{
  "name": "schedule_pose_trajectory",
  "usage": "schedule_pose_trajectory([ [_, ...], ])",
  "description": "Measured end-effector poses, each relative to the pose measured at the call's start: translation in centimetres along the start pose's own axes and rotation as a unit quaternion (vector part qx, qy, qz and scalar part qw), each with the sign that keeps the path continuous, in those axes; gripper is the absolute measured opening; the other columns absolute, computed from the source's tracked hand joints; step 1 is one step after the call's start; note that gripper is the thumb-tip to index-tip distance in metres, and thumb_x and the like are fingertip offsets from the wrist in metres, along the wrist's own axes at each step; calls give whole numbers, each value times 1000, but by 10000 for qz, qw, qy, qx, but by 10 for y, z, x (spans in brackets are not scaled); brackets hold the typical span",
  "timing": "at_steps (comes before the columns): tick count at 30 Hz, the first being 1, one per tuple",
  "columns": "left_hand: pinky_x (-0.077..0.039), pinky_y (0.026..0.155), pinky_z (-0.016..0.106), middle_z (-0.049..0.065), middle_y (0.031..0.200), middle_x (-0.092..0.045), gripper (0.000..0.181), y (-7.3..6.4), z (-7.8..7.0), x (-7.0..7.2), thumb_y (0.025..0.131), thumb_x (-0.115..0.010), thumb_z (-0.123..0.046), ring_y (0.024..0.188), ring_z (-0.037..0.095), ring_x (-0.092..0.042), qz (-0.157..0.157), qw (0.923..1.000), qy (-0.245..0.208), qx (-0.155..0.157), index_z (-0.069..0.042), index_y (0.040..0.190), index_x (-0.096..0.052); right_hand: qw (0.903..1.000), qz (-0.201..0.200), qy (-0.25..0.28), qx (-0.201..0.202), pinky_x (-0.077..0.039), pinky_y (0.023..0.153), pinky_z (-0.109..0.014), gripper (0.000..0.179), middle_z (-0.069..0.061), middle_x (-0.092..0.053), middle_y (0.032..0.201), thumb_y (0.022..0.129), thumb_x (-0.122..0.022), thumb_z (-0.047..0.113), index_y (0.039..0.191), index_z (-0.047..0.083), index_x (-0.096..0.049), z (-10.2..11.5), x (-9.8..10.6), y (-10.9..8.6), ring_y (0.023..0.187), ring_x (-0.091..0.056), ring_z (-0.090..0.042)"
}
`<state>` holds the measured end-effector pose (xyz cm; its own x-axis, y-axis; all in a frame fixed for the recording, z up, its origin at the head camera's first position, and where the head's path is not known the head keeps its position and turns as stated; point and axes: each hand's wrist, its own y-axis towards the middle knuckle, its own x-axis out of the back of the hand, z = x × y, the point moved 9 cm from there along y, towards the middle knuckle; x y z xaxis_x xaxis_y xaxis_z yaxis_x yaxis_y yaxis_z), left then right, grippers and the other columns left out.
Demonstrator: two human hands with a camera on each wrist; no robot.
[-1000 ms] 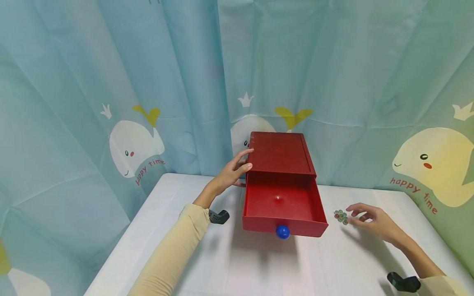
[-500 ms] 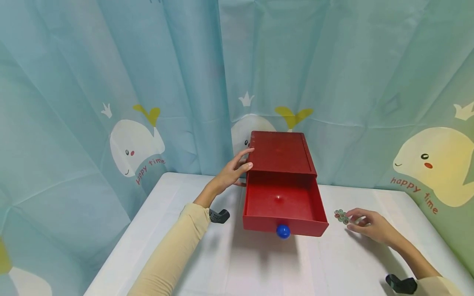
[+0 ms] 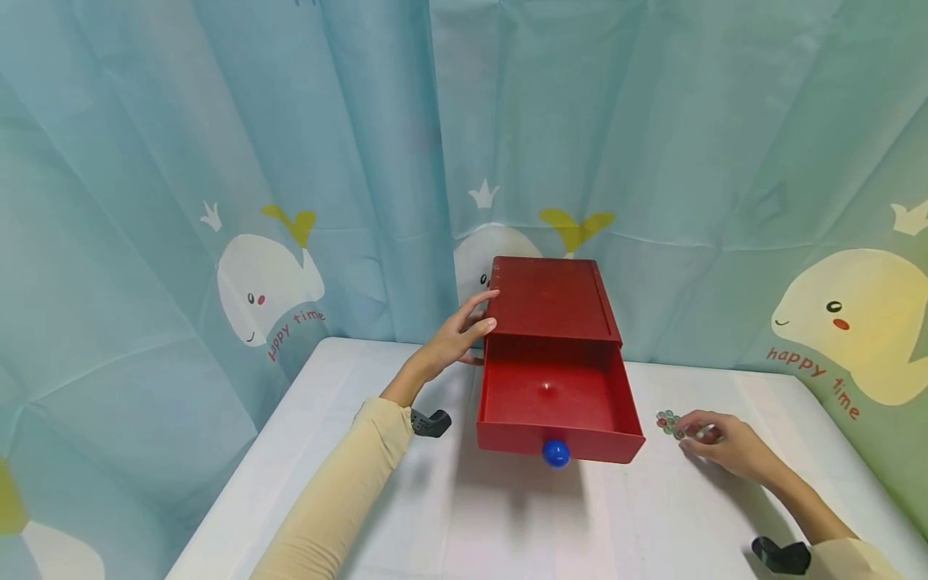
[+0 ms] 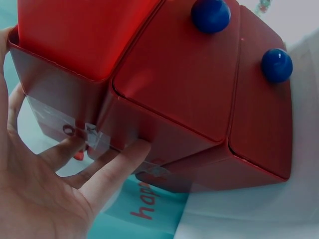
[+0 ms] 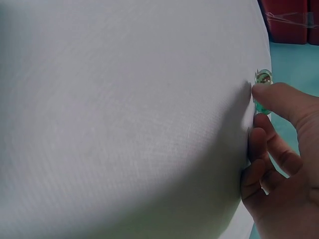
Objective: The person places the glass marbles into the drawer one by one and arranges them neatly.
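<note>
In the head view a red drawer cabinet point(image 3: 554, 298) stands at the table's back, its top drawer point(image 3: 551, 395) pulled out with a blue knob point(image 3: 556, 453). My left hand point(image 3: 453, 342) rests against the cabinet's left side, fingers spread and fairly straight, as the left wrist view confirms. On the right lies a small cluster of greenish glass beads point(image 3: 664, 420). My right hand point(image 3: 728, 443) is at the cluster's right edge, thumb and index finger bent round a bead. In the right wrist view a green glass bead point(image 5: 261, 108) shows between those fingertips.
Below the pulled-out drawer are two closed drawers, a middle drawer point(image 4: 179, 69) and a lower drawer point(image 4: 261, 109), each with a blue knob. A white cloth covers the table point(image 3: 406, 524). Behind it hangs a blue-green curtain point(image 3: 362, 161) with whale prints.
My right hand has come slightly left and down to the bead cluster, its thumb and index finger closing in on the edge. My left hand and the cabinet have stayed put.
</note>
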<state>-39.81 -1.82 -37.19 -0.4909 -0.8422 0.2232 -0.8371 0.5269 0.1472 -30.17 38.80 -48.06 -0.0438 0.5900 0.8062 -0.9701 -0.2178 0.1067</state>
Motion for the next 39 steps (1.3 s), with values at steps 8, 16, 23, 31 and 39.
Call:
schedule_pose_trajectory([
  [8, -59, 88, 54, 11, 159, -36, 64, 0, 0, 0, 100, -55, -35, 139, 35, -44, 18, 10000, -53, 10, -39, 159, -31, 9998, 23, -55, -191, -46, 60, -25, 16, -3, -69, 93, 87, -78, 4, 101, 9, -72, -4, -2, 1, 73, -54, -10],
  [16, -59, 87, 54, 11, 159, -37, 63, -1, 1, 0, 100, -55, -36, 137, 36, -46, 24, 10000, -65, 36, -41, 159, -32, 9996, 77, 4, -256, -46, 60, -25, 15, -2, -68, 93, 88, -76, 5, 101, 10, -72, -8, -5, 0, 73, -54, -9],
  [23, -59, 87, 54, 12, 159, -36, 62, -1, 0, 0, 101, -54, -36, 137, 37, -47, 12, 10000, -52, 39, -41, 159, -32, 9995, 96, 33, -302, -46, 60, -25, 15, -2, -68, 93, 88, -76, 5, 101, 10, -72, -9, -5, 1, 73, -53, -9],
  [31, -58, 89, 55, 11, 159, -36, 63, -1, 0, 0, 100, -55, -36, 138, 37, -45, 37, 10000, -70, 13, -39, 159, -32, 9989, 155, -25, -439, -46, 61, -25, 13, -3, -68, 92, 89, -76, 7, 102, 8, -73, -9, -4, 2, 76, -54, -13],
  [39, -58, 90, 55, 12, 159, -36, 63, 0, 2, 0, 101, -54, -35, 139, 37, -43, 91, 9999, -82, -28, -38, 160, -31, 9984, 176, -92, -538, -44, 61, -25, 15, -4, -67, 95, 90, -77, 9, 104, 6, -74, -10, -4, 2, 77, -52, -16],
])
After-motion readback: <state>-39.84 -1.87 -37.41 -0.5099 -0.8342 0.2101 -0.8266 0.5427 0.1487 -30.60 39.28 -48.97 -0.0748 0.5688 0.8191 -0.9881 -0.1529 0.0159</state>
